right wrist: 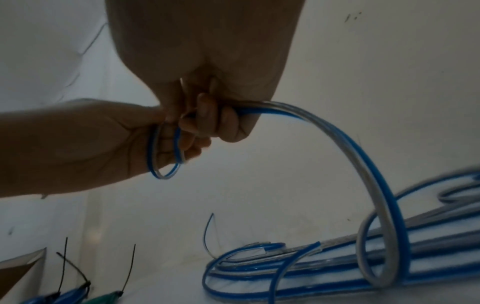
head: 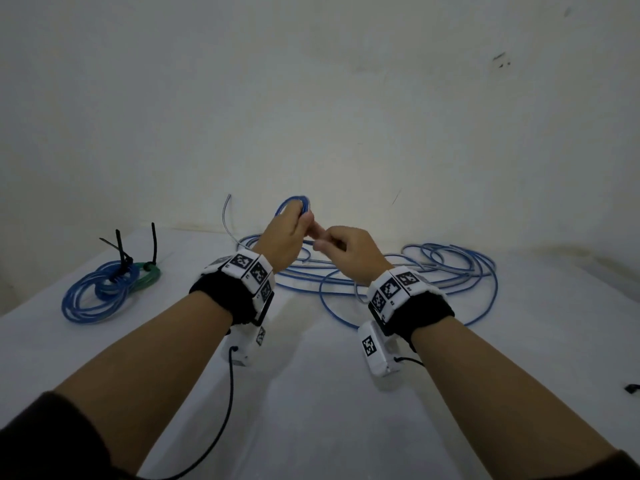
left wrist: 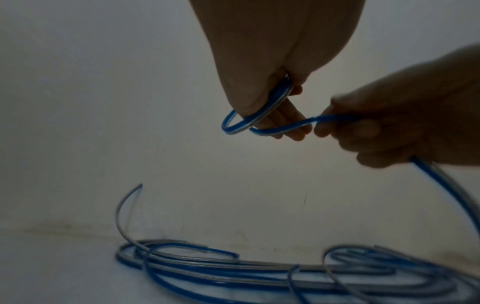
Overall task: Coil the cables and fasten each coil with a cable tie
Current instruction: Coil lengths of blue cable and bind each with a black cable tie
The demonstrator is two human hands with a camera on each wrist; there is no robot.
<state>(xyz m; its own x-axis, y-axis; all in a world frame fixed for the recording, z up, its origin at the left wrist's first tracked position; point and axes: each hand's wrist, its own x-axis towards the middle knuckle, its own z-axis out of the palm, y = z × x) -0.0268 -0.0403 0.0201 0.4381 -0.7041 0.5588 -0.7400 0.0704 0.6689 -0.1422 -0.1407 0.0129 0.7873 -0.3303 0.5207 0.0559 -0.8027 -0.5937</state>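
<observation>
Raised above the loose blue cable (head: 398, 275) heaped on the bench (head: 311, 393), the left hand (head: 284, 237) pinches a small starter loop (head: 294, 204) to keep its shape, while the right hand (head: 349, 252), touching it, grips the next stretch, likely feeding another turn.

Place: bare, plain room, staged for recording; its kind cannot be told
Wall (head: 346, 98): off-white, scuffed, unadorned
Table (head: 311, 393): white cloth cover
Rig: marker-printed wrist bands (head: 398, 289) with wired cameras on both arms
</observation>
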